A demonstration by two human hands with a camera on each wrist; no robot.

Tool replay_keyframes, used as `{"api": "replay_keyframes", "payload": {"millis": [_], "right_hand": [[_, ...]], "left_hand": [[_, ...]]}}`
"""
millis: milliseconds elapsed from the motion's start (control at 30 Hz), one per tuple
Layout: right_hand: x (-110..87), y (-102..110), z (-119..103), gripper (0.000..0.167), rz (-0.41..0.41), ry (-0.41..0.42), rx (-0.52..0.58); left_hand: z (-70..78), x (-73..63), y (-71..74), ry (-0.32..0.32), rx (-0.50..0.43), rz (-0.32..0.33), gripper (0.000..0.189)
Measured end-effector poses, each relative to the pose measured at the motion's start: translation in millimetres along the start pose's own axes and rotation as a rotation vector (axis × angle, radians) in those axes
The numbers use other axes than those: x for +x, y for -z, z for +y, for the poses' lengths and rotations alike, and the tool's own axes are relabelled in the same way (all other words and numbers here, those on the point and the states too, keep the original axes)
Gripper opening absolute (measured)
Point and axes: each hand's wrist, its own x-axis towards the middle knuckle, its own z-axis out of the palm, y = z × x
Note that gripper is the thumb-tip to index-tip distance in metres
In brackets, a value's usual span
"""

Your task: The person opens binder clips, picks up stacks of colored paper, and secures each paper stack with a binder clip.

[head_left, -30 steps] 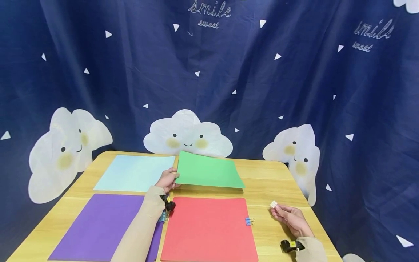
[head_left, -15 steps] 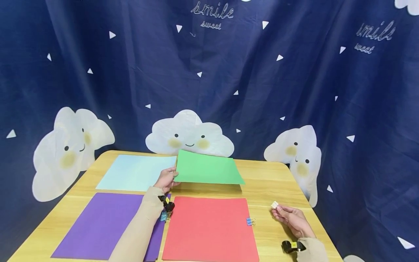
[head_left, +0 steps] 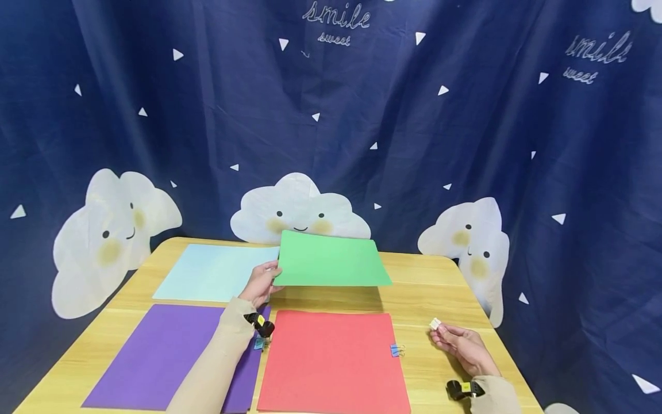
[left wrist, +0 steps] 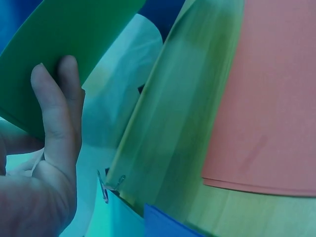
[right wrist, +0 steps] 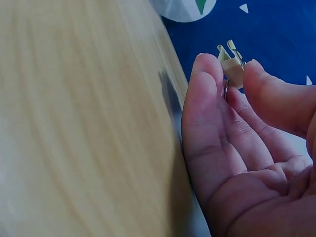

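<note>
Gripped at its left edge by my left hand (head_left: 262,284), the green paper (head_left: 331,260) is raised above the far part of the table. In the left wrist view, fingers (left wrist: 54,103) lie against one face of the green paper (left wrist: 64,44); part of the thumb's side is hidden. My right hand (head_left: 465,348) is held over the table's right side and pinches a small cream binder clip (head_left: 435,324). The right wrist view shows that binder clip (right wrist: 232,69) between thumb and fingertips, with its metal handles visible.
Red paper (head_left: 333,362) lies front centre, a blue binder clip (head_left: 397,350) on its right edge. Purple paper (head_left: 160,356) lies front left under my left forearm, with a teal binder clip (head_left: 260,343) at its right edge. Light blue paper (head_left: 217,270) lies back left.
My left hand has lifted the green paper higher, and its near edge is further off the table. My right hand stays almost in place with the cream binder clip.
</note>
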Motion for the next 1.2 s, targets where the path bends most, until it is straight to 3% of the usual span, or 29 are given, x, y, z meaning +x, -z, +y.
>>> {"api": "replay_keyframes", "payload": {"millis": [367, 700, 1200], "right_hand": [[-0.2, 2, -2, 0.016, -0.037, 0.003, 0.026], [0.1, 5, -2, 0.025, -0.064, -0.02, 0.023], [5.7, 8, -8, 0.019, -0.118, -0.028, 0.004]], "left_hand": [[6.2, -12.7, 7.9, -0.019, -0.022, -0.009, 0.056], [9.1, -31.0, 24.1, -0.034, 0.0, 0.011, 0.058], [7.1, -57.4, 35.2, -0.007, 0.01, 0.012, 0.061]]}}
